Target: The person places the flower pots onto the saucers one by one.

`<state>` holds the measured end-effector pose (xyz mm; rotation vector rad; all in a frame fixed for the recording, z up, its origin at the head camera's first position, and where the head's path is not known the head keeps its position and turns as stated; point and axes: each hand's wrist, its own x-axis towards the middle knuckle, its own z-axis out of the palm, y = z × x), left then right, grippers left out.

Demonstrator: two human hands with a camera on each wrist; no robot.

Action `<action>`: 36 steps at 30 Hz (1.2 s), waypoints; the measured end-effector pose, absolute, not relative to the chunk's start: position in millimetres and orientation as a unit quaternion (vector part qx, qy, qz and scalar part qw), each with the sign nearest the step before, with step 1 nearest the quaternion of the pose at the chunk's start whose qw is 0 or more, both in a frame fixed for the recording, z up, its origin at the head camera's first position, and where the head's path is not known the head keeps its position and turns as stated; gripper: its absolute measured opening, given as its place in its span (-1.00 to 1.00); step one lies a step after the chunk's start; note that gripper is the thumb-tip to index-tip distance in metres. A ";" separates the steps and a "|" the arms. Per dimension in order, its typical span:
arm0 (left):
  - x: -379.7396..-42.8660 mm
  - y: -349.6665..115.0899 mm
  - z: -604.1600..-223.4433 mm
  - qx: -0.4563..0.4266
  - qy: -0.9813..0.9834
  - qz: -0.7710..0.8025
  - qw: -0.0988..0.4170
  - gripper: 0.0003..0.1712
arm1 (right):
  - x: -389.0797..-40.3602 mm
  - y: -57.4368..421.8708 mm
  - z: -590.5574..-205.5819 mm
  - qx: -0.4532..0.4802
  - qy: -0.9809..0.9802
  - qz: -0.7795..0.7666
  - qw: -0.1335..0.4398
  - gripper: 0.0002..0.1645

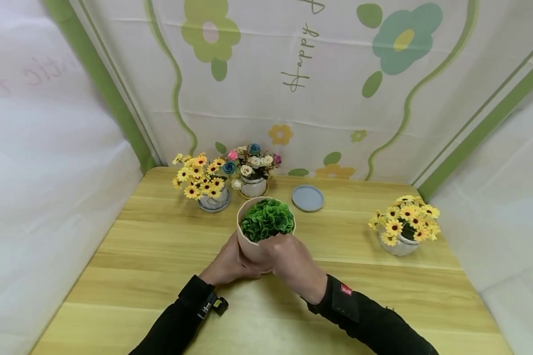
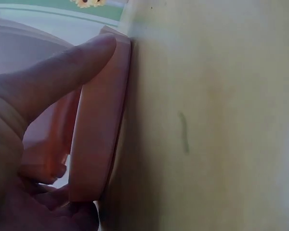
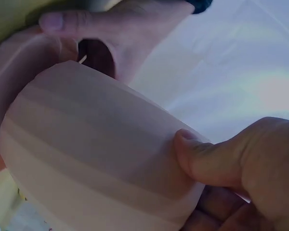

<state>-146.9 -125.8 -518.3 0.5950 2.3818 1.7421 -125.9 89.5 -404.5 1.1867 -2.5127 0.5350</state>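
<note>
A pale pink flowerpot (image 1: 247, 245) with ruffled green leaves (image 1: 268, 218) inside stands tilted near the middle of the wooden table. My right hand (image 1: 293, 261) pinches its rim, the thumb (image 3: 197, 156) lying on the outer wall. At the pot's base, my left hand (image 1: 233, 262) grips a pink saucer (image 2: 101, 125), thumb along its side. In the right wrist view the saucer (image 3: 14, 77) sits right by the pot's bottom (image 3: 67, 77); whether they touch all round I cannot tell.
Behind the pot are a yellow-flower pot (image 1: 210, 199) on a grey saucer, a mixed-rose pot (image 1: 253, 187) and a blue-grey saucer (image 1: 308, 198). Another yellow-flower pot (image 1: 399, 245) stands at the right. A printed curtain (image 1: 248, 98) hangs behind the table (image 1: 160, 236).
</note>
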 end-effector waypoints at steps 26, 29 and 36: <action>-144.9 -129.5 -512.1 0.197 0.782 0.591 0.034 0.61 | -126.4 98.3 -414.9 0.422 -0.875 0.223 0.084 -0.43; -139.5 -133.2 -497.1 0.175 0.791 0.586 0.029 0.62 | -129.8 112.2 -409.7 0.389 -0.876 0.267 0.102 -0.09; -123.0 -130.4 -468.4 0.155 0.830 0.536 0.002 0.56 | -142.8 131.3 -414.2 0.274 -0.907 0.319 0.011 0.60</action>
